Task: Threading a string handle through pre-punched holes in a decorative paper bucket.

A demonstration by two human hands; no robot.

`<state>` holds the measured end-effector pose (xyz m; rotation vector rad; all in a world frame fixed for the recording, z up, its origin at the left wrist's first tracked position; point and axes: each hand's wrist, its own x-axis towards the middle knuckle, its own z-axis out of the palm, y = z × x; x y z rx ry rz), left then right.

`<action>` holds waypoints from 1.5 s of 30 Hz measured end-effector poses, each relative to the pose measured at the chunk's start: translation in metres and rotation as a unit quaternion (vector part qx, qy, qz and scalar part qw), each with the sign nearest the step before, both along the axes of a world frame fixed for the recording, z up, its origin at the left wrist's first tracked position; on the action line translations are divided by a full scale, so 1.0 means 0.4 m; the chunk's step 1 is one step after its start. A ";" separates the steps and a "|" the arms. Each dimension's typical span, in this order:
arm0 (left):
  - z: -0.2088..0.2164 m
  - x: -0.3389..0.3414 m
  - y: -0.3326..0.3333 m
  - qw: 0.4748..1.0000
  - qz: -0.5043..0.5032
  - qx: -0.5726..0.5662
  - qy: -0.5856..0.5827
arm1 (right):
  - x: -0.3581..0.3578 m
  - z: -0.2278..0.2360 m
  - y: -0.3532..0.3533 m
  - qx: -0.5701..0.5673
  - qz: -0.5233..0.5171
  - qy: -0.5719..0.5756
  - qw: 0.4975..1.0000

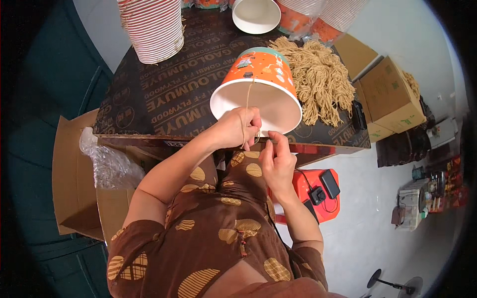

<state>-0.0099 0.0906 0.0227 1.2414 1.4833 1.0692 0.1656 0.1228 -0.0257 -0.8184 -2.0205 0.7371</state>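
Note:
An orange paper bucket (263,70) with a teal base band and white inside lies on its side on the table, its mouth toward me. A thin tan cord (249,94) runs from its upper rim, across the opening, down to my hands. My left hand (237,128) is closed on the cord in front of the lower rim, with a small loop by the fingertips. Just right of it, my right hand (279,161) has its fingers curled and pinched close to the same rim. What the right fingertips hold is too small to make out.
A pile of tan cords (320,79) lies right of the bucket on the dark plywood table (169,94). Stacked buckets (151,30) stand far left, an open white one (256,16) at the back. Cardboard boxes (392,94) and a red stool (325,198) are right; an open carton (74,174) is left.

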 end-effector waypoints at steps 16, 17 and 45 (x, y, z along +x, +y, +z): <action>-0.026 -0.007 -0.002 0.999 0.007 0.041 0.031 | -0.013 0.017 -0.023 0.016 0.114 0.040 0.993; -0.019 -0.004 -0.003 0.999 0.007 0.041 0.031 | -0.008 0.011 -0.016 0.009 0.087 0.050 0.995; -0.024 -0.016 -0.002 1.000 -0.012 0.021 0.005 | -0.059 -0.013 0.027 0.064 0.008 0.008 0.998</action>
